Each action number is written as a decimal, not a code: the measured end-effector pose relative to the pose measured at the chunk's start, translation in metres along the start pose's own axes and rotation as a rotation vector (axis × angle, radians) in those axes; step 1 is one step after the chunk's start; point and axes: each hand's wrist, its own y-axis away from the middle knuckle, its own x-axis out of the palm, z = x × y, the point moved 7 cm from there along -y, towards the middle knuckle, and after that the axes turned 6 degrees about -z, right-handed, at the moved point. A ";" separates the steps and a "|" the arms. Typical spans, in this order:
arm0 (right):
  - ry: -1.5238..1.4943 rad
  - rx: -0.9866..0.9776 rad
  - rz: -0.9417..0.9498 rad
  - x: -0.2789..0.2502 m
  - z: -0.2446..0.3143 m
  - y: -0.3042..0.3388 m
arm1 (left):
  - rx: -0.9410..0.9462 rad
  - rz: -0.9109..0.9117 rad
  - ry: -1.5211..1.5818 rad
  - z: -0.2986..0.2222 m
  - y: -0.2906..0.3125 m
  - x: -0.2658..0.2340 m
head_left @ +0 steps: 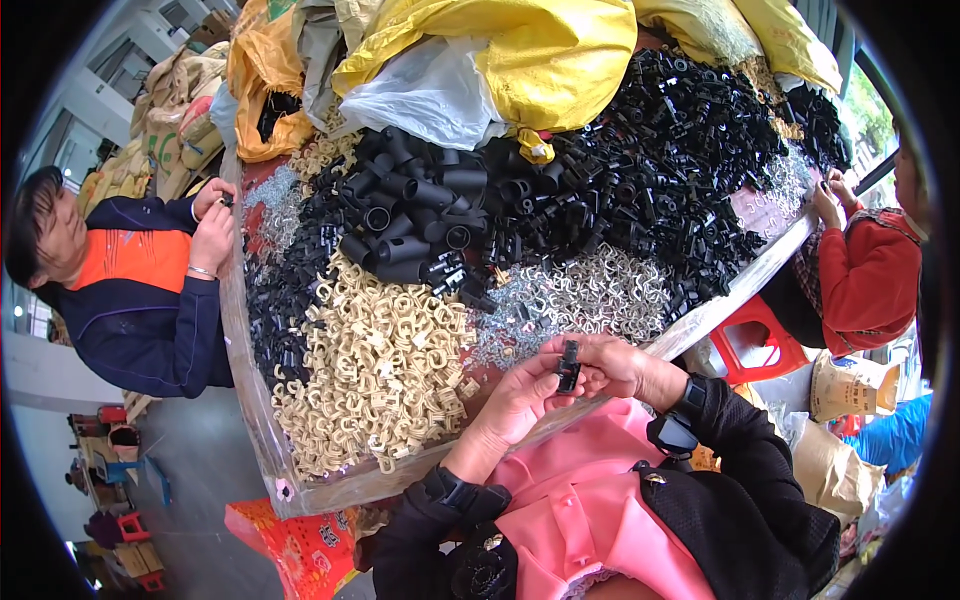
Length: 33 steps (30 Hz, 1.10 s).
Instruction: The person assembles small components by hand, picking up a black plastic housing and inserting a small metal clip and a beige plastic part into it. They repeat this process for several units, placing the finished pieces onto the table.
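Just over the table's near edge, a small black plastic part [569,368] is held up between my two hands. My left hand [516,400] pinches it from the left with thumb and fingers. From the right, the closed fingers of my right hand [618,364] meet the same part. Whether a smaller piece sits inside my right fingers cannot be made out. Beyond my hands lie silvery curved metal pieces [610,298] and small pale screws or pins [508,335]. To the left is a heap of cream-coloured plastic clips [375,370].
Black tubes [425,200] and a large pile of black parts [640,170] fill the table's middle. Yellow sacks [560,60] stand behind. One co-worker [140,290] handles a piece at the left; another [865,270] works at the right, near a red stool [755,340].
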 end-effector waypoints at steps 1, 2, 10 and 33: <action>0.042 0.043 -0.018 0.000 -0.003 0.000 | -0.005 0.020 -0.013 0.001 0.001 0.001; 0.084 0.086 -0.037 0.000 -0.006 0.000 | -0.004 0.018 -0.011 0.000 0.001 0.001; 0.134 -0.297 -0.019 -0.005 0.008 0.003 | 0.008 -0.044 0.025 -0.004 0.003 -0.008; 0.700 -0.698 -0.040 0.008 0.037 0.030 | -0.011 -0.191 0.036 -0.002 0.003 -0.011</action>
